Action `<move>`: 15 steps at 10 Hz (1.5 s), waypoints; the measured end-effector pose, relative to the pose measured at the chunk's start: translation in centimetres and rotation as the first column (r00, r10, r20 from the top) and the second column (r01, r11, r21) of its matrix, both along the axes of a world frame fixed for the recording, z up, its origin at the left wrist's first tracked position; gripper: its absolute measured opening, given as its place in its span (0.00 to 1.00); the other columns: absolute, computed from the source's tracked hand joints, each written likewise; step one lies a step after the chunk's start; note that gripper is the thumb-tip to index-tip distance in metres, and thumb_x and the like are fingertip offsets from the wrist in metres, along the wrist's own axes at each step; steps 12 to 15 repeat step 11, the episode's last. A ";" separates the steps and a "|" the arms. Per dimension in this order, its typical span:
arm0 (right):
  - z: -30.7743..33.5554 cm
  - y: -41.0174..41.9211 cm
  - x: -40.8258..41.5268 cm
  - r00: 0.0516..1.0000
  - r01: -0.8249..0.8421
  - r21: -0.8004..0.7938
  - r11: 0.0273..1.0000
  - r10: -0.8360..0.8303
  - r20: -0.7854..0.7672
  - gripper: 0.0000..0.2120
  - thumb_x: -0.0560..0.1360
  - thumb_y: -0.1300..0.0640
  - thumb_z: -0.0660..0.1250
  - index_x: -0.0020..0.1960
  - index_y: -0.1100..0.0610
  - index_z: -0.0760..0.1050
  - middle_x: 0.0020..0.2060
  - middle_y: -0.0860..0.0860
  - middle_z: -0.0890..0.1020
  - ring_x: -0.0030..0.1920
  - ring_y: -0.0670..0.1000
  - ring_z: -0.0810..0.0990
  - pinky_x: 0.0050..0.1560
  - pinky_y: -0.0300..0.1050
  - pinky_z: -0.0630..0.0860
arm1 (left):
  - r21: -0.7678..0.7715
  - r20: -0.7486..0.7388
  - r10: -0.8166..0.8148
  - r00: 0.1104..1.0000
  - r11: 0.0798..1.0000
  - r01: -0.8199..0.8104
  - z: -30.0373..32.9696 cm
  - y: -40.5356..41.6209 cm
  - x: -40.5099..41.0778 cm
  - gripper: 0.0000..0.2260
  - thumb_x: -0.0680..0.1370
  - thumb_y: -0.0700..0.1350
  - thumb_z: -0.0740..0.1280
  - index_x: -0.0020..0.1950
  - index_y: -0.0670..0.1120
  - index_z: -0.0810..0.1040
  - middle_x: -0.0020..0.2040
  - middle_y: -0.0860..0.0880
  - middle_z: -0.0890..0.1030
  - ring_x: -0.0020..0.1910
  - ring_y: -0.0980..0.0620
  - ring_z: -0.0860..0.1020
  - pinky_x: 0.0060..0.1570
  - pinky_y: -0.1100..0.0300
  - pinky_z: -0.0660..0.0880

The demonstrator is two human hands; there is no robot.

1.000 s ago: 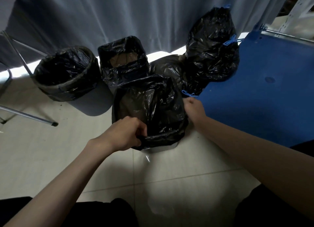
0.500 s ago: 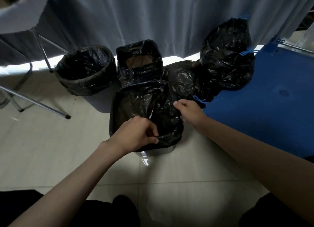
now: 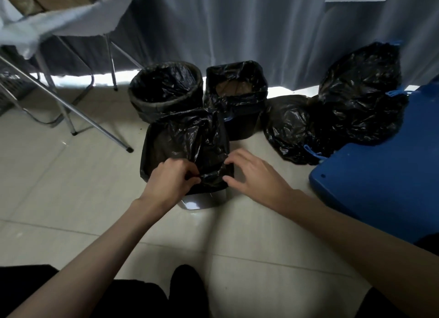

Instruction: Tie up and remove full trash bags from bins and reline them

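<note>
Two hands worked a black liner [image 3: 187, 141] over the rim of the nearest small bin [image 3: 202, 201] on the tiled floor [image 3: 71, 187].

At far left stood a folding metal stand [image 3: 71, 108] draped with white cloth [image 3: 71, 20]. Next came a round lined bin [image 3: 166, 89] and, beside it, a square lined bin [image 3: 235, 96], both against the grey curtain [image 3: 237, 20]. In front of them the left hand [image 3: 171, 182] had its fingers curled, pinching a fold of the liner at the bin's near edge. The right hand [image 3: 256, 175] hovered just right of that fold, fingers spread and loosely bent, fingertips at the plastic; whether they touched it could not be told. Further right lay two tied full bags, a smaller one [image 3: 289, 127] and a larger one [image 3: 361, 94] with blue drawstrings, touching a blue plastic surface [image 3: 380, 175].
</note>
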State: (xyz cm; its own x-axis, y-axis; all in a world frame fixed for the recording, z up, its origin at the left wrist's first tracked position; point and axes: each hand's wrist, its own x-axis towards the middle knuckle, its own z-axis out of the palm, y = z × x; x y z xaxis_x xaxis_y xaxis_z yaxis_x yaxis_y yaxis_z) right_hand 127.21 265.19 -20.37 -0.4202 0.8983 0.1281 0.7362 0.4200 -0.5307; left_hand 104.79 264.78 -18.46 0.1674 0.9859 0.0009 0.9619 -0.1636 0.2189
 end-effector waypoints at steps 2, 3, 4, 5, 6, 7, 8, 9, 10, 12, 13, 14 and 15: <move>-1.5 -0.6 -2.9 0.976 -0.154 0.049 0.987 0.144 0.165 0.29 0.80 0.57 0.63 0.78 0.57 0.60 0.79 0.52 0.59 0.79 0.51 0.55 0.76 0.48 0.61 | 0.144 -0.096 0.119 0.988 0.984 -0.105 -1.2 -1.7 -2.7 0.17 0.78 0.41 0.65 0.68 0.49 0.76 0.63 0.49 0.78 0.62 0.45 0.77 0.52 0.50 0.77; -1.7 -0.6 -4.2 0.958 -0.179 0.028 0.984 0.167 0.234 0.33 0.79 0.57 0.62 0.80 0.56 0.52 0.80 0.50 0.51 0.80 0.51 0.50 0.78 0.49 0.54 | 0.072 -0.199 0.133 0.971 0.990 -0.121 -2.9 -3.3 -3.7 0.32 0.81 0.48 0.62 0.81 0.43 0.52 0.80 0.43 0.56 0.79 0.44 0.57 0.76 0.50 0.58; -1.5 -0.2 -5.6 0.942 -0.180 -0.021 0.983 0.179 0.285 0.36 0.79 0.56 0.61 0.81 0.54 0.46 0.80 0.49 0.46 0.80 0.52 0.48 0.78 0.50 0.52 | 0.030 -0.239 0.117 0.964 0.993 -0.113 -4.3 -4.1 -5.3 0.41 0.80 0.58 0.62 0.80 0.42 0.40 0.81 0.43 0.42 0.80 0.45 0.45 0.78 0.48 0.48; -1.0 0.6 -6.8 0.940 -0.177 -0.071 0.982 0.191 0.284 0.39 0.77 0.57 0.63 0.81 0.54 0.45 0.80 0.49 0.44 0.78 0.54 0.55 0.76 0.52 0.59 | 0.021 -0.254 0.097 0.962 0.995 -0.095 -4.2 -3.3 -6.9 0.44 0.78 0.60 0.63 0.80 0.42 0.39 0.81 0.44 0.40 0.80 0.45 0.44 0.77 0.46 0.50; -0.6 1.5 -7.7 0.935 -0.164 -0.112 0.980 0.191 0.300 0.41 0.75 0.57 0.64 0.81 0.54 0.44 0.80 0.48 0.43 0.74 0.56 0.62 0.70 0.54 0.67 | -0.044 -0.265 0.110 0.958 0.991 -0.126 -3.8 -2.5 -7.5 0.44 0.79 0.61 0.62 0.80 0.43 0.36 0.80 0.45 0.37 0.80 0.46 0.42 0.78 0.46 0.48; 0.0 1.8 -8.1 0.926 -0.136 -0.159 0.978 0.182 0.330 0.41 0.76 0.56 0.64 0.81 0.51 0.44 0.80 0.48 0.42 0.76 0.58 0.58 0.73 0.56 0.63 | -0.088 -0.304 0.130 0.944 0.983 -0.164 -3.0 -2.0 -7.0 0.44 0.79 0.62 0.60 0.80 0.44 0.35 0.81 0.46 0.38 0.80 0.46 0.42 0.78 0.47 0.46; 0.5 1.6 -7.0 0.936 -0.107 -0.169 0.980 0.157 0.316 0.38 0.77 0.55 0.64 0.80 0.49 0.47 0.80 0.50 0.44 0.78 0.58 0.52 0.76 0.56 0.56 | -0.104 -0.307 0.144 0.941 0.978 -0.183 -2.0 -1.4 -6.5 0.40 0.80 0.62 0.57 0.80 0.47 0.37 0.81 0.47 0.42 0.80 0.46 0.45 0.77 0.47 0.46; 0.9 1.2 -4.8 0.939 -0.049 -0.152 0.987 0.098 0.330 0.35 0.78 0.55 0.63 0.80 0.49 0.49 0.80 0.52 0.46 0.79 0.58 0.51 0.77 0.56 0.52 | -0.082 -0.293 0.116 0.949 0.986 -0.146 -1.3 -0.9 -5.0 0.37 0.80 0.63 0.55 0.81 0.52 0.39 0.82 0.48 0.45 0.80 0.45 0.48 0.77 0.46 0.47; 1.2 1.0 -2.2 0.942 0.022 -0.153 0.988 0.030 0.334 0.34 0.78 0.53 0.63 0.80 0.50 0.51 0.80 0.53 0.46 0.78 0.58 0.52 0.77 0.57 0.53 | -0.051 -0.256 0.070 0.964 0.995 -0.086 -0.8 -0.3 -2.5 0.35 0.81 0.63 0.54 0.81 0.54 0.41 0.82 0.49 0.46 0.80 0.46 0.48 0.77 0.46 0.45; 1.4 1.0 0.3 0.932 0.111 -0.119 0.987 -0.062 0.358 0.33 0.78 0.53 0.63 0.79 0.50 0.53 0.80 0.54 0.49 0.76 0.57 0.56 0.75 0.56 0.56 | -0.032 -0.266 -0.009 0.964 0.999 0.001 -0.4 0.7 0.0 0.34 0.81 0.63 0.54 0.81 0.54 0.44 0.82 0.49 0.47 0.80 0.48 0.48 0.77 0.46 0.45; 1.4 1.0 0.3 0.932 0.111 -0.119 0.987 -0.062 0.358 0.33 0.78 0.53 0.63 0.79 0.50 0.53 0.80 0.54 0.49 0.76 0.57 0.56 0.75 0.56 0.56 | -0.032 -0.266 -0.009 0.964 0.999 0.001 -0.4 0.7 0.0 0.34 0.81 0.63 0.54 0.81 0.54 0.44 0.82 0.49 0.47 0.80 0.48 0.48 0.77 0.46 0.45; 1.4 1.0 0.3 0.932 0.111 -0.119 0.987 -0.062 0.358 0.33 0.78 0.53 0.63 0.79 0.50 0.53 0.80 0.54 0.49 0.76 0.57 0.56 0.75 0.56 0.56 | -0.032 -0.266 -0.009 0.964 0.999 0.001 -0.4 0.7 0.0 0.34 0.81 0.63 0.54 0.81 0.54 0.44 0.82 0.49 0.47 0.80 0.48 0.48 0.77 0.46 0.45; 1.4 1.0 0.3 0.932 0.111 -0.119 0.987 -0.062 0.358 0.33 0.78 0.53 0.63 0.79 0.50 0.53 0.80 0.54 0.49 0.76 0.57 0.56 0.75 0.56 0.56 | -0.032 -0.266 -0.009 0.964 0.999 0.001 -0.4 0.7 0.0 0.34 0.81 0.63 0.54 0.81 0.54 0.44 0.82 0.49 0.47 0.80 0.48 0.48 0.77 0.46 0.45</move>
